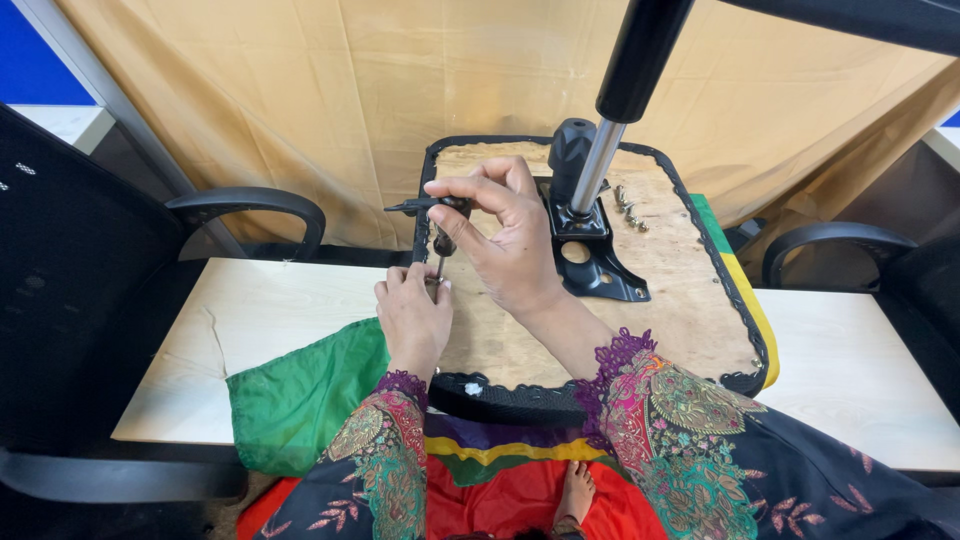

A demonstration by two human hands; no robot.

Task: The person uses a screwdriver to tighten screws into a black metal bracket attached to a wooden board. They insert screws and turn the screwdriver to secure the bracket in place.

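An upturned chair seat (640, 300) lies underside up on the tabletop (260, 320), its bare plywood face toward the camera and a black trim running around the edge. This orientation appears to give access to the fixing points on the underside. A black metal bracket (590, 255) sits on the plywood near the far end, and a chrome gas cylinder (598, 165) with a black sleeve rises from it toward the upper right. A few loose screws (629, 212) lie on the wood just beside the bracket, to the right, within reach of the work.

The right hand (505, 235) is closed around the crossbar of a T-handle driver (437, 215), thumb and fingers wrapped on the handle from above; the shaft points down toward the left edge of the seat. The grip looks suited to turning the tool.

The left hand (412, 315) is below it, fingers pinched together at the lower end of the shaft, touching the tip where it meets the seat edge. It seems to steady the tip; whether a screw sits between the fingertips cannot be told, as the fingers cover that spot.

A green cloth (300, 400) hangs over the near edge of the tabletop. Black armchairs (250, 205) stand at both sides.
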